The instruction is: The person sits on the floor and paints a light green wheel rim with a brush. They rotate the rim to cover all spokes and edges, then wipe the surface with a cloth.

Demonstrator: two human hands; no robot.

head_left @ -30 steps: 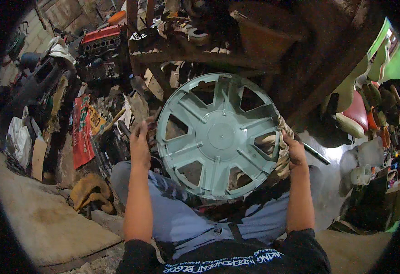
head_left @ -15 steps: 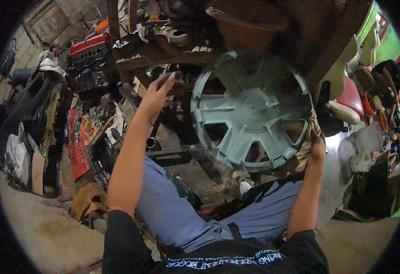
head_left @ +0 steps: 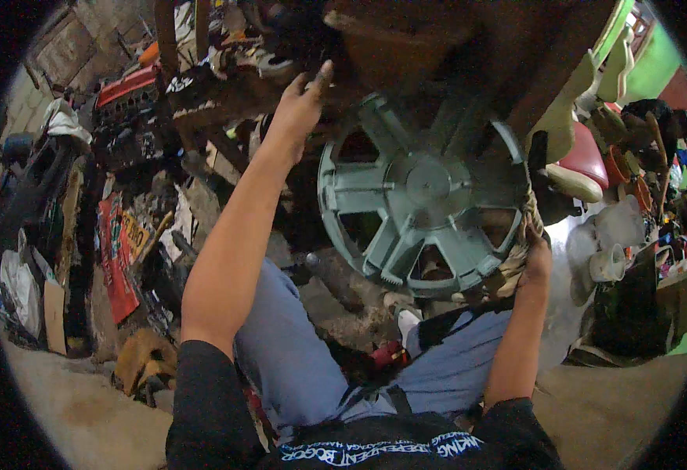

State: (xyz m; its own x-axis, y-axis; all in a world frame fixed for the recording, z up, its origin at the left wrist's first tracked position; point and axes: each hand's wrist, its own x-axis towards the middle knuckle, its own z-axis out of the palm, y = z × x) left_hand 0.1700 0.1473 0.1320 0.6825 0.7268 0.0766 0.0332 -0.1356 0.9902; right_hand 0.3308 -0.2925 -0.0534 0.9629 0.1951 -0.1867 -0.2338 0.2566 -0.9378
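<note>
A large grey-green hubcap (head_left: 428, 184) with broad spokes is held up in front of me, above my knees. My right hand (head_left: 538, 257) grips its right edge. A bunched beige cloth (head_left: 527, 227) lies along the edge by that hand's fingers. My left hand (head_left: 304, 106) is raised beyond the hubcap's upper left, holding nothing, with its fingers partly spread. It looks apart from the hubcap. Dark shadow covers the hubcap's upper part.
A dark wooden rack with parts stands ahead, next to a red-topped engine part (head_left: 128, 86). Scrap, a red banner (head_left: 116, 262) and a white plastic bag (head_left: 21, 274) lie left. At right are a red-and-cream seat (head_left: 582, 164), a translucent tub (head_left: 608, 264) and a dark bag (head_left: 629, 313).
My left hand has moved up and to the right, toward the top of the hubcap. The hubcap sits slightly further left in view, still in my right hand.
</note>
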